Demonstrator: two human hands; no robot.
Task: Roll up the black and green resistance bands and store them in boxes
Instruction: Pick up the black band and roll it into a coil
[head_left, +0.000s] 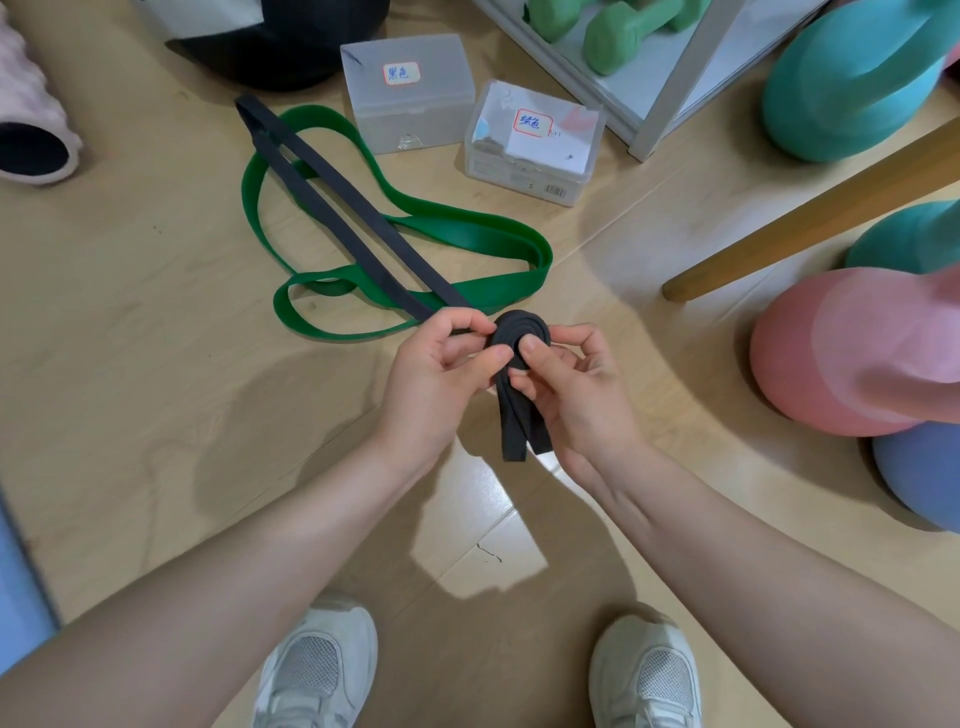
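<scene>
The black band runs in a long flat loop from the far floor to my hands, where its near end is wound into a small coil. My left hand pinches the coil's left side. My right hand grips the coil with its thumb pressed on the face, and a short doubled tail hangs below. The green band lies loose on the floor under the black one. Two lidded translucent boxes stand beyond: the left box and the right box, each with a handwritten label.
A white shelf with green dumbbells stands at the back right. Teal, pink and blue kettlebells crowd the right side beside a wooden leg. A pink foam roller lies far left. My white shoes are below.
</scene>
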